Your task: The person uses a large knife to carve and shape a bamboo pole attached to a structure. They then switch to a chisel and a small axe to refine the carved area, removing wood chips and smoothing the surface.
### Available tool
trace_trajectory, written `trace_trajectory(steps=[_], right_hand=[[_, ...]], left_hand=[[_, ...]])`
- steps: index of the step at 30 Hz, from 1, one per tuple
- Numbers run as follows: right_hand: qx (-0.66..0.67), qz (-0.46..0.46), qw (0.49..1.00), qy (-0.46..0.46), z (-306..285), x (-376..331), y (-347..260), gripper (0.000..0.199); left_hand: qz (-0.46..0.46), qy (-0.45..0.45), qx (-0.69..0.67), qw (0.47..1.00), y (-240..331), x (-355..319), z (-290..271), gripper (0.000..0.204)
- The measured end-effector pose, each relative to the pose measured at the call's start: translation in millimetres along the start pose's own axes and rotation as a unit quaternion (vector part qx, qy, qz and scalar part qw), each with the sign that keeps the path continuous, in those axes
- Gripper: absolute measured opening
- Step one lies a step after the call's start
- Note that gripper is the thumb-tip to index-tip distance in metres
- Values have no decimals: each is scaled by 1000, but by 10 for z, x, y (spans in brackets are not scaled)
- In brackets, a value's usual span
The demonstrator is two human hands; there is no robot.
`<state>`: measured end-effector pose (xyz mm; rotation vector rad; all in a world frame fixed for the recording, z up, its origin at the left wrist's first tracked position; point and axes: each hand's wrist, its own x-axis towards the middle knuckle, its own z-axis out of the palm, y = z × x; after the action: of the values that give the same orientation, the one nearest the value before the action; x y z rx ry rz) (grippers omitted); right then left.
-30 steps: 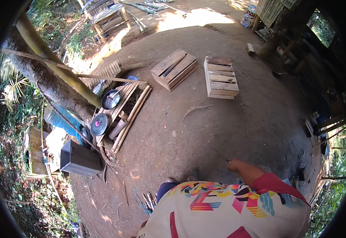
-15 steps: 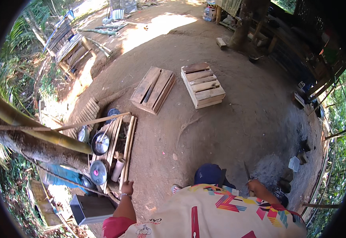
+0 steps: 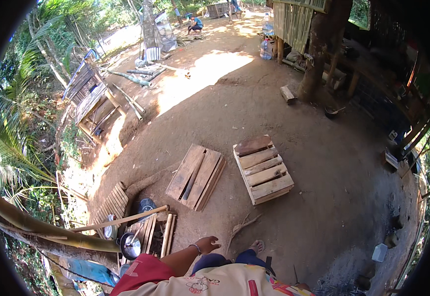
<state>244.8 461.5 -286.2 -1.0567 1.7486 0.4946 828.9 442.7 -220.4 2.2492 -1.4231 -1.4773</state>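
My left hand (image 3: 208, 244), with a beaded bracelet at the wrist, reaches out over the dirt floor in front of my knees. Its fingers are loosely apart and hold nothing. Only a sliver of my right hand (image 3: 302, 286) shows at the lower edge, beside my patterned shirt. A thin dark knife (image 3: 295, 273) points up from it; its handle is hidden. Ahead of me lie two slatted wooden crates: a brown one (image 3: 187, 174) on the left and a paler one (image 3: 263, 170) on the right.
A bamboo rack (image 3: 167, 234) with a dark pan (image 3: 130, 245) stands at lower left, under a slanting bamboo pole (image 3: 52, 232). A root (image 3: 239, 229) crosses the floor. Stones (image 3: 363, 282) and ash lie at right. A person (image 3: 194, 24) crouches far off.
My view has tilted up and forward, so the crates sit lower. My left hand has swung from beside the rack toward the middle. My right hand has slipped mostly out of view.
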Motion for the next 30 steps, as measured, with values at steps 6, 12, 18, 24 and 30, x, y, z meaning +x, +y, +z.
trace_trajectory(steps=[6, 12, 18, 24, 30], right_hand=[[231, 42, 967, 96, -465, 150, -1312, 40], [302, 62, 934, 183, -359, -22, -2531, 37], [400, 223, 862, 216, 732, -23, -3110, 39], [520, 393, 754, 84, 815, 1, -4347, 35], [423, 342, 839, -7, 826, 360, -4865, 57]], left_hand=[[35, -39, 92, 994, 873, 1328, -857, 54], [143, -92, 131, 977, 1527, 3300, -1609, 53], [181, -179, 297, 920, 1781, 6009, -1660, 61], [159, -129, 324, 924, 2236, 7799, -1480, 74], [145, 0, 291, 946, 1551, 8715, -1017, 68]])
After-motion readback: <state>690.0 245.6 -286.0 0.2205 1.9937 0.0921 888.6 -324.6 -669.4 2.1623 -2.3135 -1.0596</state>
